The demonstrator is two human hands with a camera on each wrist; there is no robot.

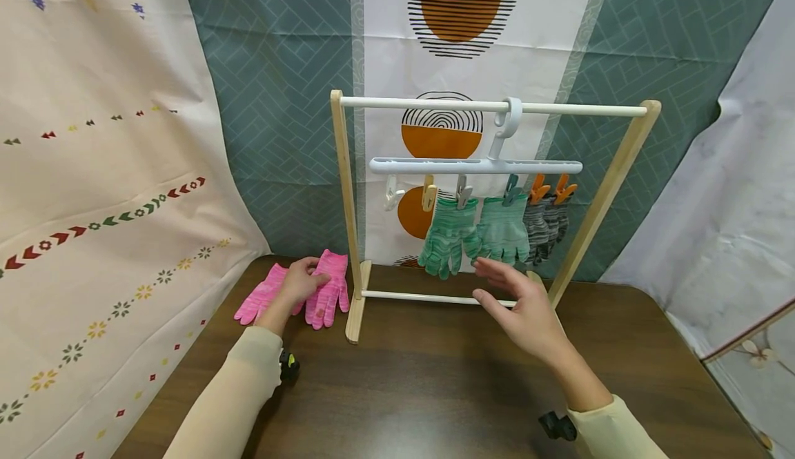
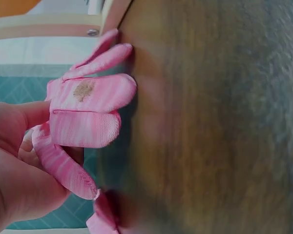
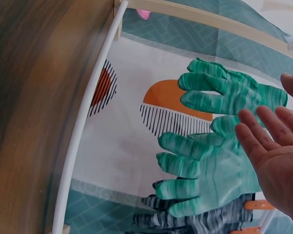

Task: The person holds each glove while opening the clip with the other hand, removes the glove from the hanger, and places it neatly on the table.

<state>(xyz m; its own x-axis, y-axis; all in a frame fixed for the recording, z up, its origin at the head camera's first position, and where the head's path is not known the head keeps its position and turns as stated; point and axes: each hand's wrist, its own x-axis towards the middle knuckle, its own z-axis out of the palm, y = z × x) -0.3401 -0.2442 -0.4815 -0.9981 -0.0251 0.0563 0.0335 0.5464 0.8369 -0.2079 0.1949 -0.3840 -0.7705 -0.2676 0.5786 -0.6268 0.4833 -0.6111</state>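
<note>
My left hand point(image 1: 300, 284) pinches a pink knit glove point(image 1: 326, 293) at the table's left side, beside the rack's left foot. In the left wrist view, the thumb lies on this glove, which bears a brown smudge, with fingers partly hidden behind it. Another pink glove point(image 1: 263, 295) lies left of that hand. Open and holding nothing, my right hand point(image 1: 526, 307) is in front of the hanging green gloves. One green glove point(image 1: 450, 235) hangs from a grey clothespin point(image 1: 463, 191), and a second green glove point(image 1: 503, 228) from a teal clothespin point(image 1: 512, 190).
A wooden rack point(image 1: 343, 183) carries a white hanger point(image 1: 435, 165) on its top bar. Dark grey striped gloves point(image 1: 546, 228) hang at right from orange clips point(image 1: 539, 188). A white clip point(image 1: 392, 193) and a yellow clip point(image 1: 429, 193) hold nothing. Patterned cloths surround the brown table point(image 1: 404, 376).
</note>
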